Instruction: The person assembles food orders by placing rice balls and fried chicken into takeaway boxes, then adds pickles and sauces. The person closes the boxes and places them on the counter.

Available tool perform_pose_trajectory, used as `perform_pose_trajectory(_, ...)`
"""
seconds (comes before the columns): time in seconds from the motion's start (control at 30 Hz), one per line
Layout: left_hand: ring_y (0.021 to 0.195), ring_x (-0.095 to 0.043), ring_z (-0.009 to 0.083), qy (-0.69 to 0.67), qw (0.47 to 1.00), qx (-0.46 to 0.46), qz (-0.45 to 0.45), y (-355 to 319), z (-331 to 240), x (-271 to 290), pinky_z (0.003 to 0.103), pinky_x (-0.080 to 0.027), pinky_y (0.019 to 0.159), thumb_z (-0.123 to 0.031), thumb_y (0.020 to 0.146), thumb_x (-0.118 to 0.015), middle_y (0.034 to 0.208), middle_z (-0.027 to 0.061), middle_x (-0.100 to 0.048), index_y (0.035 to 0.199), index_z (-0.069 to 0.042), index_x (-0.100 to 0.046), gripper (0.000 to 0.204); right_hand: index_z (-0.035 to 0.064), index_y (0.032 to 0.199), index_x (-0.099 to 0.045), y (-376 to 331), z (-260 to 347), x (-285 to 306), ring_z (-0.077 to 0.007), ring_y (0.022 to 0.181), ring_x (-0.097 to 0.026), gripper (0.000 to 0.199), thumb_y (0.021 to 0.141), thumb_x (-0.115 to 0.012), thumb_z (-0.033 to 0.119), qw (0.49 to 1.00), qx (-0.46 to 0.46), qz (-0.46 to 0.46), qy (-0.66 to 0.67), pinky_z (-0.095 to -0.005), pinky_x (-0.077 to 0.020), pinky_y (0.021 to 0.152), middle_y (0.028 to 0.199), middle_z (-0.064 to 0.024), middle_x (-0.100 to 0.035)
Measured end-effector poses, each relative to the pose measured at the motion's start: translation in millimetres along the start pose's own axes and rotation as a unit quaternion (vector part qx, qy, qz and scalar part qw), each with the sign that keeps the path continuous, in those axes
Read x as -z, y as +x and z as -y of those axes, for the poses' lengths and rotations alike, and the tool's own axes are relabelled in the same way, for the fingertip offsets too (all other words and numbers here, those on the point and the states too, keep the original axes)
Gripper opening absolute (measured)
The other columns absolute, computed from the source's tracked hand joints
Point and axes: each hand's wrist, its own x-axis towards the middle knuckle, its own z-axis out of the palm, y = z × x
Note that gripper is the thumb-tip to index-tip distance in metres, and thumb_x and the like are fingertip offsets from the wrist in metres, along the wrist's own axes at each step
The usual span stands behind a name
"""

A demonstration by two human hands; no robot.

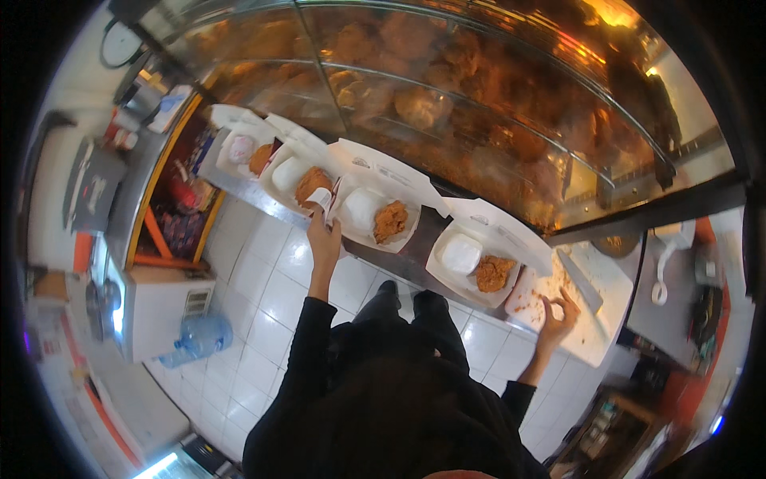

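Board, knife near right hand

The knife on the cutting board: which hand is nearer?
Right: the right hand is beside the knife; the left hand is far to its left, by a food box.

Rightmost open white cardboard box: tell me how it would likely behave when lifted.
The white cardboard box would probably flex, since its walls look thin. Its raised lid, standing open, may swing. The white rounded bundle and brown crusty chicken piece could slide if tilted.
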Motion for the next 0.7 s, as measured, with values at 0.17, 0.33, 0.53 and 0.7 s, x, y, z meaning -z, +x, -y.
perform_pose_trajectory(0.17, 0.09, -0.062, 0.0346, 0.019, 0.986, -0.149, 0.07, 3, 11, 1, 0.037, -0.048, 0.08, -0.007, 0.081, -0.061, 0.102, 0.0229, -0.063, 0.112, 0.005, -0.054, 0.034, 0.0013, 0.115, -0.062, -35, 21, -63, -0.0177, 0.079, -0.056, 0.033, 0.094, -0.056, 0.026, 0.968, -0.211, 0.061, 0.122, -0.0328, -0.0473, 0.074, 0.095, -0.0114, -0.063)
perform_pose_trajectory(0.33, 0.097, -0.06, 0.0398, -0.018, 0.984, -0.114, 0.135, 27, -6, -13, 0.045, -0.047, 0.083, -0.024, 0.087, -0.059, 0.104, 0.0226, -0.062, 0.113, 0.002, -0.055, 0.036, -0.004, 0.103, -0.064, -24, 40, -106, -0.035, 0.081, -0.059, 0.039, 0.096, -0.05, 0.031, 0.976, -0.204, 0.078, -0.011, -0.041, -0.0466, 0.075, 0.092, -0.0216, -0.062)
perform_pose_trajectory(0.53, 0.097, -0.059, 0.0422, 0.161, 0.967, -0.096, 0.171, 35, -8, -32, 0.049, -0.047, 0.083, -0.023, 0.09, -0.051, 0.107, 0.0253, -0.061, 0.12, 0.001, -0.054, 0.038, -0.0055, 0.095, -0.062, -31, 64, -112, -0.0429, 0.08, -0.057, 0.029, 0.097, -0.045, 0.018, 0.99, -0.091, -0.062, -0.091, -0.0475, -0.0443, 0.07, 0.085, -0.0269, -0.059)
perform_pose_trajectory(0.7, 0.092, -0.061, 0.0448, 0.11, 0.97, -0.102, 0.189, 36, -9, -24, 0.051, -0.048, 0.08, -0.013, 0.088, -0.049, 0.101, 0.0274, -0.063, 0.122, 0.001, -0.054, 0.038, -0.0065, 0.087, -0.059, -32, 91, -79, -0.0457, 0.073, -0.056, 0.026, 0.097, -0.044, 0.012, 0.983, -0.163, -0.067, -0.047, -0.0453, -0.0437, 0.062, 0.075, -0.0283, -0.058)
